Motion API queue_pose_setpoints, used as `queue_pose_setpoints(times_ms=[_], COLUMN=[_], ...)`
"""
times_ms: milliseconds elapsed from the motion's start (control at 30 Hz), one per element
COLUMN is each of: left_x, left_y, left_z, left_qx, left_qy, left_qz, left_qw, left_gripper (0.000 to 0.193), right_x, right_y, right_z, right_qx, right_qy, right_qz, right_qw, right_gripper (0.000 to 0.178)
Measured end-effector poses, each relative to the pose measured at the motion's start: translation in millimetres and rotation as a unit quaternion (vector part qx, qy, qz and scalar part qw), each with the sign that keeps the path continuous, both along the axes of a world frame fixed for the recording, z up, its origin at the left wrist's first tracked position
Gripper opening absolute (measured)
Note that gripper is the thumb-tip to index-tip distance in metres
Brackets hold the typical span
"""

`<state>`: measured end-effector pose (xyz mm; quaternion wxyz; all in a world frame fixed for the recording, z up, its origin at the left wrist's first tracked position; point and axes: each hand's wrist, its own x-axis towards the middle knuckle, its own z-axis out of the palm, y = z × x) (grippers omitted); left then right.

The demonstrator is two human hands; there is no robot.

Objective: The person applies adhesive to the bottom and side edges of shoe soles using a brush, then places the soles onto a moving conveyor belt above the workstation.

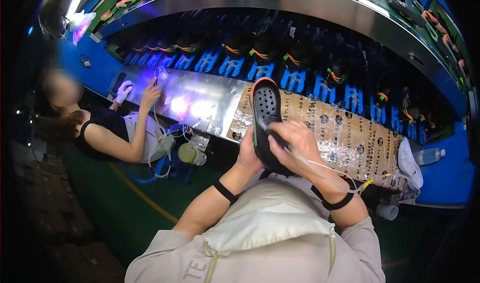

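Note:
A black shoe sole (267, 100) with an orange rim at its toe end and small holes across its face stands tilted up in front of my chest. My left hand (248, 153) is closed around its left edge, near the heel half. Over the sole's lower half is my right hand (296, 145), its fingers pinched on a slim tool that they mostly cover. A thin clear tube (325, 167) runs from that hand along my right wrist to a yellow connector (368, 184). The tool's tip cannot be made out.
A cardboard-covered bench (345, 138) lies ahead, joining a metal top (210, 95). Behind it runs a row of blue holders (293, 79) carrying dark shoe parts. A co-worker (115, 133) sits at the left. A plastic bottle (431, 156) and a white cloth-like item (410, 164) lie at the right.

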<state>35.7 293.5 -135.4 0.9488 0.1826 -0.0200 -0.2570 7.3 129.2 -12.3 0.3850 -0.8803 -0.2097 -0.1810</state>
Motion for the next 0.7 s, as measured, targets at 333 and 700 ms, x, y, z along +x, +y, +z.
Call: queue_pose_setpoints(times_ms=[333, 700], left_x=[-6, -9], left_y=[3, 13], left_z=[17, 33], left_qx=[-0.097, -0.067], left_qy=[-0.004, 0.002], left_qz=[-0.054, -0.038], left_qw=[0.994, 0.997], left_gripper=[0.07, 0.068], right_x=[8, 40], right_y=[-10, 0], right_z=[38, 13], right_qx=[0.115, 0.245], right_qy=[0.021, -0.058], right_qz=[-0.033, 0.09], right_qw=[0.993, 0.964], right_gripper=[0.02, 0.031])
